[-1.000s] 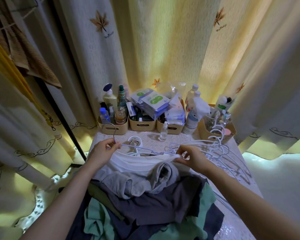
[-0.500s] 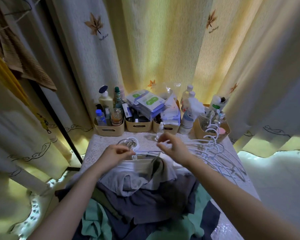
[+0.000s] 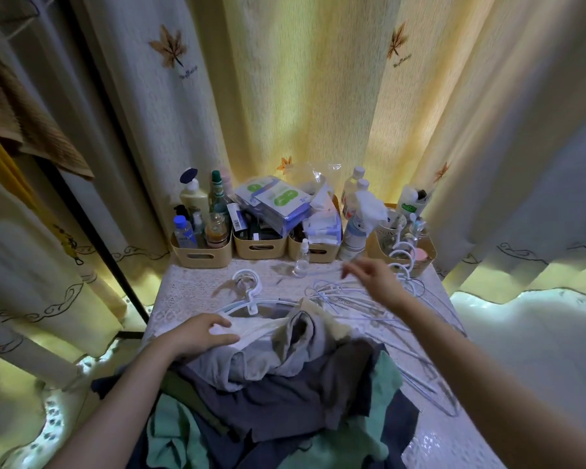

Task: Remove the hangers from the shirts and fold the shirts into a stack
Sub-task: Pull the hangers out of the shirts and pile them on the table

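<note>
A heap of shirts (image 3: 285,394) in grey, dark blue and green covers the near part of the table. On top lies a white shirt (image 3: 251,333) with a white hanger (image 3: 251,299) still in its neck, hook pointing away. My left hand (image 3: 200,336) rests on the white shirt's collar, fingers around the fabric edge. My right hand (image 3: 374,277) hovers with fingers spread over a pile of empty white hangers (image 3: 362,299) at the table's right, holding nothing.
The table (image 3: 190,292) has a lace cloth. Beige bins (image 3: 200,255) with bottles and packets line its far edge, and a small spray bottle (image 3: 301,258) stands before them. Curtains hang behind and on both sides; a dark rack pole (image 3: 109,225) stands left.
The wire hanger I held between both hands has gone onto the hanger pile at the right. My right hand let go and opened; my left hand dropped onto the white shirt's collar.
</note>
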